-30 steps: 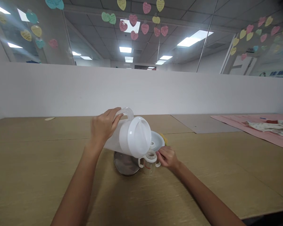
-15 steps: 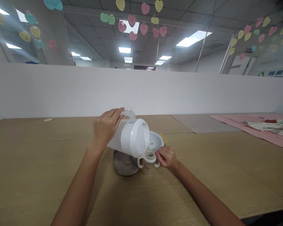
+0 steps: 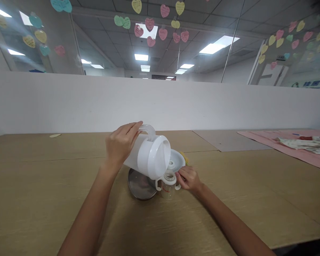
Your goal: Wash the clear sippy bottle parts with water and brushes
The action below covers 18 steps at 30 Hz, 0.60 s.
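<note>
White cylindrical plastic pitcher (image 3: 152,158) tips over mid-worktop (image 3: 69,199), lid end by the mouth of a clear plastic two-handled bottle (image 3: 167,189); L hand (image 3: 123,141) closed on pitcher's handle, prob. to hold the tilt. R hand (image 3: 188,177) pinches bottle's handle, prob. to steady it. Round grey metal dish (image 3: 140,186) beside bottle, L-edge side; shallow white round bowl (image 3: 179,160) behind, twd back edge.

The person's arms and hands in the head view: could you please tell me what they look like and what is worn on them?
The left forearm and right forearm are slender, narrowing towards the wrists, and bare, with no sleeves in view. The left hand and right hand are ungloved. No watch or bracelet shows; I can't make out any rings.
</note>
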### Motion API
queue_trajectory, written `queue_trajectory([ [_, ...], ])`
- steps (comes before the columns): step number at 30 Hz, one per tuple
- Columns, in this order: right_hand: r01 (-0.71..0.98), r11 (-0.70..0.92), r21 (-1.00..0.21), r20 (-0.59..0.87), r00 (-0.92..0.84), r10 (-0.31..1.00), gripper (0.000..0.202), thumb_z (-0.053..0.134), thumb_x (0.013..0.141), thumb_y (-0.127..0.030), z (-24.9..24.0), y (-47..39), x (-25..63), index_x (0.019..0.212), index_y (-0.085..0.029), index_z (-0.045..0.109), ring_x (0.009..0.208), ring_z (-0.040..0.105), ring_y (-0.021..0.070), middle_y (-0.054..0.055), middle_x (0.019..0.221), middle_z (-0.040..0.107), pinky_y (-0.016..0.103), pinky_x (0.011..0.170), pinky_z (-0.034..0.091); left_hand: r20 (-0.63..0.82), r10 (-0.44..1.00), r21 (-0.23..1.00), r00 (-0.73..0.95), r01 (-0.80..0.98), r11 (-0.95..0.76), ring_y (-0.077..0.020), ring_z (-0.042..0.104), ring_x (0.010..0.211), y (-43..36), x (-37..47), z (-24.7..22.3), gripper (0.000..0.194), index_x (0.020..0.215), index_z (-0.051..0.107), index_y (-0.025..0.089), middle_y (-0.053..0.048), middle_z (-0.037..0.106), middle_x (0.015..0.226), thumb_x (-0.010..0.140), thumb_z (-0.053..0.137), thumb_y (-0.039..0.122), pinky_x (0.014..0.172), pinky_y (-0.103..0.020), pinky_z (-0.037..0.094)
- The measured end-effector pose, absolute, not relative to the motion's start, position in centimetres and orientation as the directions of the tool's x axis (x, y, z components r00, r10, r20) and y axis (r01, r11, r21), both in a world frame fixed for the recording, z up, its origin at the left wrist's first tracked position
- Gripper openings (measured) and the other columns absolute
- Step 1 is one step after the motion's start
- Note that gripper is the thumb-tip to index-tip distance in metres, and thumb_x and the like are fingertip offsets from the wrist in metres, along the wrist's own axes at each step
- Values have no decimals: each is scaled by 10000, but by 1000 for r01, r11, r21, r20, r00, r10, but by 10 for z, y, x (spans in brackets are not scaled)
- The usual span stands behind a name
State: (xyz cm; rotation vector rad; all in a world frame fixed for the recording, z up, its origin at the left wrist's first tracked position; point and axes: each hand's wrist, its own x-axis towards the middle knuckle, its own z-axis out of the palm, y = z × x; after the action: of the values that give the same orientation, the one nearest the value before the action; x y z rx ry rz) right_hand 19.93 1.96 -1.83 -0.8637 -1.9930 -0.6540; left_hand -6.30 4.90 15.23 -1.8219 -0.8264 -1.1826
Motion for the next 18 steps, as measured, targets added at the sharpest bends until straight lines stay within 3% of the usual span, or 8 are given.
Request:
queue_trajectory([
  [8, 770, 625, 127, 854, -405, 326, 297, 447, 814, -155, -17, 19, 199, 523, -173, 392, 468, 301, 81, -32, 468, 374, 252, 502, 219, 939, 112, -219, 325, 817, -533, -189, 631, 867, 48, -64, 153, 290, 1095, 600, 228, -44, 681, 991, 888, 414, 309, 615, -258, 437],
  [18, 772, 620, 141, 848, -417, 326, 297, 436, 821, -152, -17, 19, 199, 528, -174, 393, 465, 310, 79, -34, 468, 377, 252, 503, 222, 939, 68, -261, 338, 827, -498, -183, 631, 863, 46, -65, 154, 300, 1097, 604, 219, -52, 684, 977, 890, 407, 311, 620, -250, 444],
])
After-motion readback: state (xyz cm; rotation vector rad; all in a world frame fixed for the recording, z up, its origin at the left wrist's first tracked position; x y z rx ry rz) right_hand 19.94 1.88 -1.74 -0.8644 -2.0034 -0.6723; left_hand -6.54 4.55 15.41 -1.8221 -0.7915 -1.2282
